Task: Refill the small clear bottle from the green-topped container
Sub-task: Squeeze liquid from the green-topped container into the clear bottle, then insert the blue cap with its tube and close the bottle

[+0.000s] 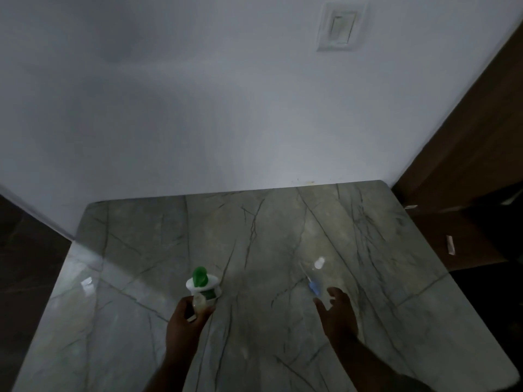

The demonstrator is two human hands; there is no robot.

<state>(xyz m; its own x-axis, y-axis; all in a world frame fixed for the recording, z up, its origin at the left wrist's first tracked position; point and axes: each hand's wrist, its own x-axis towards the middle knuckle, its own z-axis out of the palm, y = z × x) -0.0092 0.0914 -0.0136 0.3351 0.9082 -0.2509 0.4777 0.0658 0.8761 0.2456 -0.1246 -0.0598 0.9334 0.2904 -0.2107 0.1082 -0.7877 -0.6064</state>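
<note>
From the head view, a grey marble desk (141, 264) with dark veins runs up to a white wall (198, 108), lit dimly. The green-topped container (204, 285) stands towards the near middle of the desk, left of centre: a white body with a wide white collar and a green spout on top. The left hand (185, 318) grasps it low down, its fingers curled round the body below the collar. To the right, well apart from the container, is the small clear bottle (316, 274), faint and blurred against the marble, with a pale white spot at its far end and a blue mark at its near end; whether it stands or lies cannot be told. The right hand (338, 311) is released, its fingers spread and reaching towards the bottle's near end, just beside the blue mark; whether they touch it cannot be told. High on the wall sits a white switch plate (339, 26). A brown wooden panel (467, 137) closes the right side.
</note>
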